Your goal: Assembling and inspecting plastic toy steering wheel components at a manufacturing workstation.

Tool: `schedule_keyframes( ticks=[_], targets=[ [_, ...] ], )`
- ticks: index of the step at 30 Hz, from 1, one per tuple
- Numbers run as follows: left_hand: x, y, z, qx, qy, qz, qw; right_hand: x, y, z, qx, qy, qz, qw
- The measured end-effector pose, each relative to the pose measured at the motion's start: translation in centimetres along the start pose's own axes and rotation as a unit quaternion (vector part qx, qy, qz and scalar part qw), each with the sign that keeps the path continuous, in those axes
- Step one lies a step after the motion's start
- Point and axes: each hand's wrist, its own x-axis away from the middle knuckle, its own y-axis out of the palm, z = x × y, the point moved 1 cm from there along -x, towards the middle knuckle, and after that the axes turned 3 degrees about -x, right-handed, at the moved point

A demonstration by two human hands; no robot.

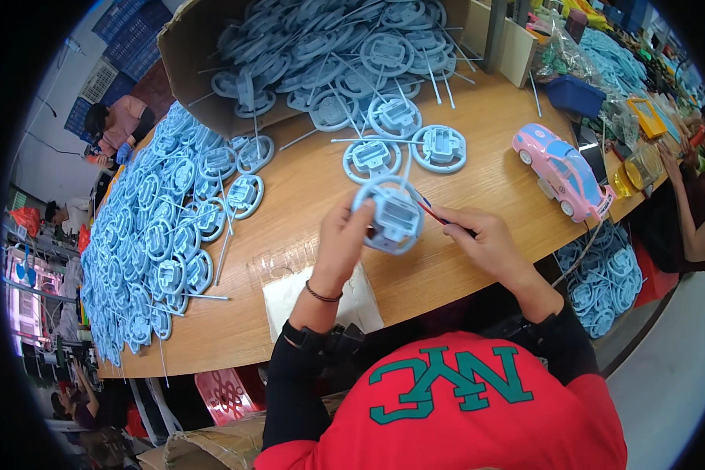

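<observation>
My left hand (340, 241) grips the rim of a light blue toy steering wheel (398, 210) with a thin pale rod, held up over the table. The wheel's open back with its rectangular compartment shows. Closed round a thin red and black tool (435, 215), my right hand (484, 241) is just right of the wheel; the tool's tip lies near or behind the rim, and I cannot tell if it touches. Beyond the hands, loose wheels (439, 148) of the same kind lie on the table.
A large heap of blue wheels (160, 219) covers the table's left. At the back, a cardboard box (196, 78) on its side spills more. A pink toy car (564, 168) and a blue bin (576, 95) stand right. A white sheet (290, 301) lies by the front edge. Other people work nearby.
</observation>
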Motion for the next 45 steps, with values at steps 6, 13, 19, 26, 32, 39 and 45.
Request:
schedule_keyframes(
  ticks=[6,13,19,26,32,39,45],
  targets=[
    [-0.4,0.5,-0.2,0.149,0.072,0.042,0.985,-0.2,-0.8,-3.3,0.133,-0.112,-0.020,0.985],
    [-0.5,1.9,-2.3,0.202,0.005,0.008,0.979,-0.5,0.2,-3.4,0.195,-0.119,-0.043,0.973],
    [-0.7,2.1,-2.7,0.234,-0.029,0.004,0.972,-0.6,0.1,-2.6,0.204,-0.123,-0.047,0.970],
    [-0.5,2.7,-1.8,0.222,-0.093,-0.065,0.968,-0.6,-0.3,-2.1,0.166,-0.124,-0.042,0.977],
    [-0.7,2.5,-2.1,0.208,-0.099,-0.088,0.969,-0.7,-0.1,-2.1,0.168,-0.130,-0.041,0.976],
    [-3.2,-2.5,-2.3,0.148,0.000,-0.011,0.989,-0.6,-0.4,-1.9,0.146,-0.088,-0.051,0.984],
    [-4.4,-15.0,10.0,0.461,0.367,0.023,0.807,-0.1,-3.1,-1.2,0.111,-0.065,0.005,0.992]
  ],
)
